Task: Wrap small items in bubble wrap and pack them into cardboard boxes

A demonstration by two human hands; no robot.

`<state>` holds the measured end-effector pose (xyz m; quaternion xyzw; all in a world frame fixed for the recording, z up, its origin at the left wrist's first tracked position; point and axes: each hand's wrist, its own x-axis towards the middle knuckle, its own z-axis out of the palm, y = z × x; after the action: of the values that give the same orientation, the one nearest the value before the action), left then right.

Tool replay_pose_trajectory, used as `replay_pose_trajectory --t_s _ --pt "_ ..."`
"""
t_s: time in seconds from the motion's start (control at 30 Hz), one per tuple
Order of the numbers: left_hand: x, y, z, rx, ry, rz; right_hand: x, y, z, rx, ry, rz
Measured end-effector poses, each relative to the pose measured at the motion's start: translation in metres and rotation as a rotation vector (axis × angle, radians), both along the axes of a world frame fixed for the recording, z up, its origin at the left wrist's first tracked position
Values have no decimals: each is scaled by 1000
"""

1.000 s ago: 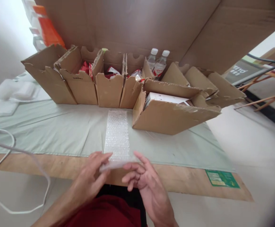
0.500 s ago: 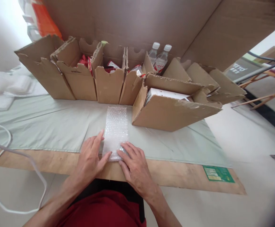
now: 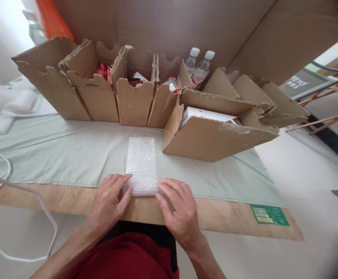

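Observation:
A strip of clear bubble wrap lies flat on the pale green cloth, its near end folded over into a thicker layer close to the table's front edge. My left hand pinches the left end of that fold between thumb and fingers. On the opposite side, my right hand has its thumb and fingertips on the right end of the fold. Whether anything is wrapped inside the fold, I cannot tell.
Cardboard bins line the back, some with red packets; two bottles stand behind. An angled cardboard box holds a white item. White foam sheets lie at left, a white cable at the front left.
The bubble wrap's near end has been folded over, so the strip is shorter. My hands have moved apart to the fold's two ends, the right one moving rightward.

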<state>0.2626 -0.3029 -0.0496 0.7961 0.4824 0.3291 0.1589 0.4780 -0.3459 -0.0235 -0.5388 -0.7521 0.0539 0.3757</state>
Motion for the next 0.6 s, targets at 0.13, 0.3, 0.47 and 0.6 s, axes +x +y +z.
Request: replay_pose_trajectory --t_s 0.13,0.3,0.47,0.6 --pt "-1 2 -4 72 21 58 -6 2 -8 -72 -157 120" --pt "-10 -9 7 96 9 -137 -7 8 -3 -210 -25 162" --pt "-8 -6 7 37 3 -135 1 -3 2 -254 43 76" --pt "-2 7 -2 30 75 -33 2 -5 -7 -93 -59 10"
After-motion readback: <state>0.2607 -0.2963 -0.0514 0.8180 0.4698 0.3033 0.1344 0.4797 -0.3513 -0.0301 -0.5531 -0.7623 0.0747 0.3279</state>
